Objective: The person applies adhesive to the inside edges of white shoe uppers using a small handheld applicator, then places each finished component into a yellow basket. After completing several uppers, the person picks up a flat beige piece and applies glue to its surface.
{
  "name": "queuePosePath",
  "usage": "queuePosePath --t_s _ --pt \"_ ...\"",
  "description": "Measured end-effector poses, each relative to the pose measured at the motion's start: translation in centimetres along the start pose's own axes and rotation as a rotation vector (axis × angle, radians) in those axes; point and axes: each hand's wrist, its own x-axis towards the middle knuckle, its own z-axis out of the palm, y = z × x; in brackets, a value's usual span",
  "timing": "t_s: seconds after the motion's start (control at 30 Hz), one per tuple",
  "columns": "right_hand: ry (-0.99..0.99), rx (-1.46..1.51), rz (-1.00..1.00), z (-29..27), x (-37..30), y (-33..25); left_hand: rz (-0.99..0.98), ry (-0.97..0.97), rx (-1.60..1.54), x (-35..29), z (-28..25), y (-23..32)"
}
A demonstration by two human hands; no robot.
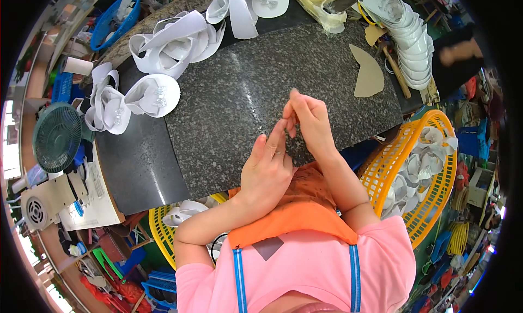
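Observation:
Over the grey speckled stone slab (218, 106), my two hands meet near its front edge. My left hand (268, 171), with a ring on one finger, has its fingers stretched out and the thumb slightly apart; it holds nothing that I can see. Bent fingers of my right hand (311, 122) close together at the left fingertips; whatever may be between them is hidden or too small to make out. White shoe uppers (155, 95) with clear ornaments lie left of the slab, and more white uppers (174, 46) are heaped behind them. A beige curved cut piece (369, 73) rests on the slab's right side.
A hammer (396, 72) lies at the right beside a stack of nested white shoe parts (411, 46). A glue-smeared container (332, 19) stands at the back. Yellow baskets (392, 163) (162, 234) with white pieces flank me. A green fan (57, 137) is far left.

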Motion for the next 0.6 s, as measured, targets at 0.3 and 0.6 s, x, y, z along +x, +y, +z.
queuePosePath --t_s 0.3,0.6 --pt "0.244 -0.183 -0.065 -1.9 -0.3 -1.3 0.051 0.336 -0.572 -0.2 -0.8 -3.5" --pt "0.012 -1.129 -0.351 -6.0 -0.6 0.5 -0.915 -0.024 0.108 -3.2 4.8 -26.2"
